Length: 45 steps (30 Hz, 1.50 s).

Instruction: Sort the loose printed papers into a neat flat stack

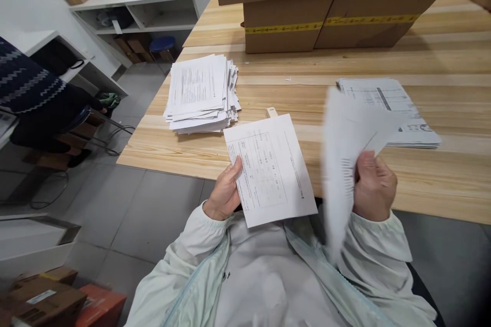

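My left hand (225,191) grips the left edge of a printed paper sheet (270,173), thumb on top, held at the table's front edge; whether it is one sheet or several I cannot tell. In my right hand (374,184) is a bent, motion-blurred paper sheet (337,163), pinched at its right side. Just behind that hand lies a neat paper stack (406,112), partly covered by the blurred sheet. A taller, uneven pile of printed papers (199,89) rests on the table at the left. A small pale block (271,112) peeks out behind the left-hand sheet.
Large cardboard boxes (287,25) with yellow tape stand at the back of the wooden table (153,138). A seated person (34,87) is at the far left. More boxes (46,299) sit on the floor at lower left. A blue stool (163,43) stands beyond the table.
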Available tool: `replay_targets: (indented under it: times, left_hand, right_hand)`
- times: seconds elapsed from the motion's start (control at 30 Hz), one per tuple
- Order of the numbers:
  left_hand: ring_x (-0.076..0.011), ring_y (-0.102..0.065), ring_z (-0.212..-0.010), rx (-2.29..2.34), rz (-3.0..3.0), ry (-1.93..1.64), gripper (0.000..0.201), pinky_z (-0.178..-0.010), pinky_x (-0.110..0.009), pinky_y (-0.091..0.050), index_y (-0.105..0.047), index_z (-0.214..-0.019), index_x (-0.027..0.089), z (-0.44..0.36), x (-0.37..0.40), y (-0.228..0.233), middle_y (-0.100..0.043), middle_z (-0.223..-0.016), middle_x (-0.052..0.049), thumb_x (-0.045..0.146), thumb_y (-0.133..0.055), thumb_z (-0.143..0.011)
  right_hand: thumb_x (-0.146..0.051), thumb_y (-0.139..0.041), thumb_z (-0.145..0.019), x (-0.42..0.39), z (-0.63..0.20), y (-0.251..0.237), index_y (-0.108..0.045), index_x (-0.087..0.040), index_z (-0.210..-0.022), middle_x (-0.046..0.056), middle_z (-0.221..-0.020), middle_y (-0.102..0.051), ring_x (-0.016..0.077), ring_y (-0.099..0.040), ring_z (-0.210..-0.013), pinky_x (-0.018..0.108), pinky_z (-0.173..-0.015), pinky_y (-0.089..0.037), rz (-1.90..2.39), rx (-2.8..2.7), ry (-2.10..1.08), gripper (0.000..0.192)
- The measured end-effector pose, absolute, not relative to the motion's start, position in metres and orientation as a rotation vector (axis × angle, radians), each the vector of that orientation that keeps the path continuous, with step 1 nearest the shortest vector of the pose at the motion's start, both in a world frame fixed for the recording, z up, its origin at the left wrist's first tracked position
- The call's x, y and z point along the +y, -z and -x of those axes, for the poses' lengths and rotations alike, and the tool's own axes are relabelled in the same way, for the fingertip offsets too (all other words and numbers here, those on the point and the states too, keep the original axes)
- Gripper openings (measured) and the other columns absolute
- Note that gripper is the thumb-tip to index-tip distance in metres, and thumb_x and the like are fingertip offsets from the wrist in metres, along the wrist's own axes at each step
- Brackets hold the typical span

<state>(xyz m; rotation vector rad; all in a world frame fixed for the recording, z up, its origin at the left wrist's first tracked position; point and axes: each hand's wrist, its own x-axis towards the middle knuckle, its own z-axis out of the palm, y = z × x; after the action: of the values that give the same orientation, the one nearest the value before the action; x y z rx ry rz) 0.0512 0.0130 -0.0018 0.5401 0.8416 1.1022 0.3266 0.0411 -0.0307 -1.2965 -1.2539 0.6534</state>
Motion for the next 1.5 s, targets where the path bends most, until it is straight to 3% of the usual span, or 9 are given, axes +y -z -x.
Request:
replay_targets:
  times: [0.17,0.3,0.4,0.5,0.7,1.0,1.23,1.4,1.5]
  left_hand:
    - [-0.0307,-0.057,-0.136,0.860,-0.566,-1.141,0.054,-0.115,-0.044,-0.049,-0.070,-0.120,0.020,-0.060,0.011,-0.003,-0.071,-0.132,-0.011,0.062,-0.064,-0.087]
    - [-0.0321,-0.071,-0.113,0.882,-0.748,-1.058,0.057,-0.095,-0.044,-0.061,-0.073,-0.114,0.018,-0.063,0.010,-0.011,-0.079,-0.109,-0.012,0.066,-0.068,-0.083]
    - [-0.0285,-0.074,-0.099,0.982,-1.044,-1.125,0.048,-0.083,-0.042,-0.063,-0.076,-0.102,0.022,-0.052,0.015,-0.026,-0.079,-0.095,-0.007,0.065,-0.067,-0.084]
    - [-0.0269,-0.072,-0.097,1.085,-1.406,-1.342,0.044,-0.083,-0.042,-0.061,-0.076,-0.086,0.024,-0.036,0.026,-0.051,-0.076,-0.087,-0.004,0.066,-0.068,-0.081]
    - [-0.0256,-0.070,-0.088,1.205,-1.636,-1.550,0.045,-0.079,-0.040,-0.058,-0.073,-0.079,0.021,-0.025,0.051,-0.067,-0.069,-0.076,-0.004,0.066,-0.069,-0.080]
    - [-0.0186,-0.068,-0.078,1.288,-1.442,-1.674,0.039,-0.075,-0.032,-0.055,-0.068,-0.079,0.018,-0.034,0.049,-0.028,-0.071,-0.074,-0.002,0.057,-0.075,-0.079]
    - [-0.0220,-0.070,-0.109,1.204,-1.513,-1.748,0.044,-0.100,-0.036,-0.054,-0.064,-0.120,0.024,-0.041,0.050,-0.025,-0.074,-0.107,-0.007,0.054,-0.068,-0.088]
    - [-0.0269,-0.041,-0.149,1.264,-1.739,-1.985,0.072,-0.118,-0.042,-0.040,-0.020,-0.158,0.038,-0.065,0.040,-0.013,-0.042,-0.159,-0.009,0.045,-0.058,-0.097]
    - [-0.0251,-0.057,-0.134,1.271,-1.870,-1.943,0.075,-0.108,-0.040,-0.050,-0.003,-0.162,0.034,-0.085,0.015,-0.005,-0.053,-0.149,-0.013,0.037,-0.048,-0.102]
  right_hand:
    - [-0.047,-0.059,-0.095,0.024,-0.279,0.009,-0.045,-0.021,-0.061,-0.004,-0.052,-0.038,0.0104,-0.034,-0.051,0.028,-0.050,-0.027,1.484,-1.231,-0.378,0.045]
    - [-0.041,-0.059,-0.096,0.023,-0.254,0.004,-0.040,-0.022,-0.061,-0.005,-0.052,-0.033,0.0088,-0.030,-0.049,0.027,-0.049,-0.027,1.397,-1.372,-0.367,0.044]
    - [-0.054,-0.066,-0.089,0.036,-0.247,-0.007,-0.059,-0.023,-0.092,0.001,-0.077,-0.060,0.0141,-0.055,-0.066,0.028,-0.059,-0.045,1.175,-1.291,-0.409,0.032]
    - [-0.068,-0.070,-0.078,0.056,-0.245,-0.027,-0.059,-0.025,-0.121,0.011,-0.116,-0.067,0.0240,-0.067,-0.101,0.038,-0.081,-0.056,0.934,-1.364,-0.598,0.062]
    - [-0.051,-0.072,-0.085,0.080,-0.232,-0.027,-0.065,-0.024,-0.082,0.003,-0.083,-0.070,0.0188,-0.067,-0.079,0.039,-0.079,-0.057,0.873,-1.378,-0.732,0.028]
    - [-0.049,-0.068,-0.088,0.079,-0.221,-0.002,-0.066,-0.024,-0.098,0.003,-0.089,-0.069,0.0190,-0.066,-0.085,0.036,-0.080,-0.056,0.889,-1.392,-0.789,0.027]
    - [-0.047,-0.067,-0.090,0.079,-0.217,0.000,-0.064,-0.025,-0.108,0.006,-0.103,-0.072,0.0202,-0.068,-0.097,0.038,-0.089,-0.056,0.816,-1.384,-0.743,0.029]
    - [-0.043,-0.052,-0.100,0.063,-0.228,-0.010,-0.066,-0.021,-0.109,0.005,-0.097,-0.071,0.0184,-0.067,-0.087,0.034,-0.077,-0.057,0.934,-1.430,-0.483,0.028]
    - [-0.040,-0.057,-0.098,0.043,-0.254,-0.025,-0.062,-0.025,-0.122,0.005,-0.096,-0.069,0.0154,-0.063,-0.072,0.029,-0.061,-0.053,1.036,-1.387,-0.361,0.029]
